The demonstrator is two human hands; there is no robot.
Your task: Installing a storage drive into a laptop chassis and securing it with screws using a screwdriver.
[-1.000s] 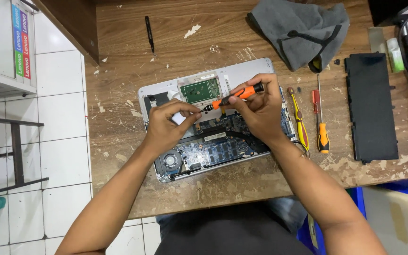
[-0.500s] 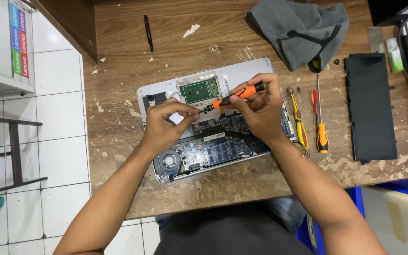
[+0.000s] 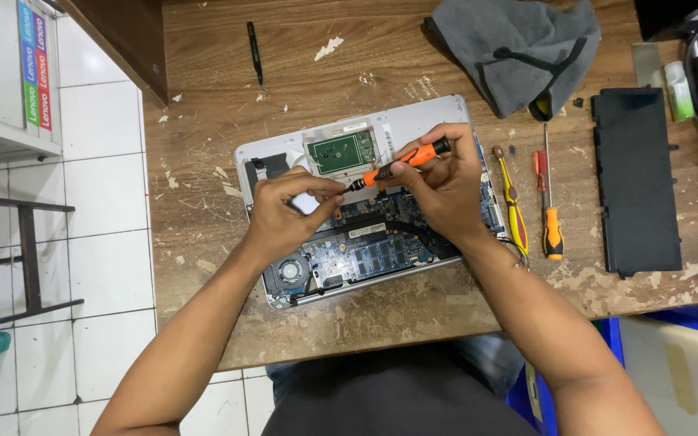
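The orange screwdriver (image 3: 401,161) lies slanted over the open laptop (image 3: 365,210) in the middle of the counter (image 3: 203,161), right hand (image 3: 442,190) gripping its handle, left hand (image 3: 284,214) pinching its tip.

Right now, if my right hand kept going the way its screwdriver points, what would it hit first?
The right hand aims the orange screwdriver leftward; its tip already meets the left hand fingertips over the opened laptop. Depth is unclear.
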